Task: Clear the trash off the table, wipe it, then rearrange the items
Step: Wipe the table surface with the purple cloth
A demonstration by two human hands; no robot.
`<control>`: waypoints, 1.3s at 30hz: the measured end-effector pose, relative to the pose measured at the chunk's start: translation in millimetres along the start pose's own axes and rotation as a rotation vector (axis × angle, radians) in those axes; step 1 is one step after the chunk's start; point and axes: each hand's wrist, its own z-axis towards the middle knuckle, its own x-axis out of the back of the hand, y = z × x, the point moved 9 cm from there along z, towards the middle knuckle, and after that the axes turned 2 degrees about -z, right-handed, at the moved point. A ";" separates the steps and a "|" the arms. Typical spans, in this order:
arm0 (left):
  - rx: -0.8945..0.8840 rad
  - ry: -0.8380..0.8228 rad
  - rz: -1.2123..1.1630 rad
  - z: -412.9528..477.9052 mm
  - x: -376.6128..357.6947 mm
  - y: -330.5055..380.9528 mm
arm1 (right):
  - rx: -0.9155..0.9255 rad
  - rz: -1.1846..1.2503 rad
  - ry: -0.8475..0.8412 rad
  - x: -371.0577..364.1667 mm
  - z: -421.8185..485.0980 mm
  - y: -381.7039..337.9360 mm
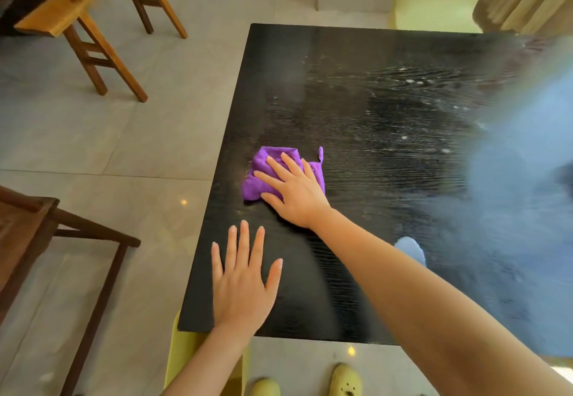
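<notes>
Right hand [294, 191] is flat, fingers spread, pressing down on a purple cloth [263, 175] at centre frame, palm covering the cloth's right half. No grip, just open palm on top. Left hand [243, 284] also open and flat, fingers wide, resting palm-down on the black table [356, 110] at lower centre, near the table's near-left corner. It holds nothing.

Cloth is bunched/folded, sitting close to the table's left edge, with a small loop tab sticking up at its upper right corner. Both forearms come in from the bottom of the frame, right one crossing diagonally from lower right.

Table surface: dark wood grain, pale streaks and specks across the upper right area (wet or dusty, cannot tell which). Right side of the frame is covered by a blurred blue shape [527, 178], too smeared to identify.

Off the table: a light wooden stool [93, 14] at upper left, a darker wooden chair [37, 240] at left edge, grey tiled floor [124, 132]. Yellow slippers [344, 380] at bottom centre.
</notes>
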 end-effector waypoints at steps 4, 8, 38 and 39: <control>0.030 0.001 -0.022 -9.0 -1.1 1.2 | 0.102 -0.003 -0.024 5.0 -29.2 12.0; 0.050 -0.032 -0.057 -26.2 -6.5 23.8 | 0.163 0.007 -0.030 16.6 -58.3 42.8; 0.036 -0.004 0.028 -31.5 -4.3 38.8 | -0.676 0.175 0.327 73.0 -306.6 278.5; 0.037 -0.009 0.029 -31.8 -4.7 38.9 | -0.754 0.183 0.353 70.2 -310.2 273.0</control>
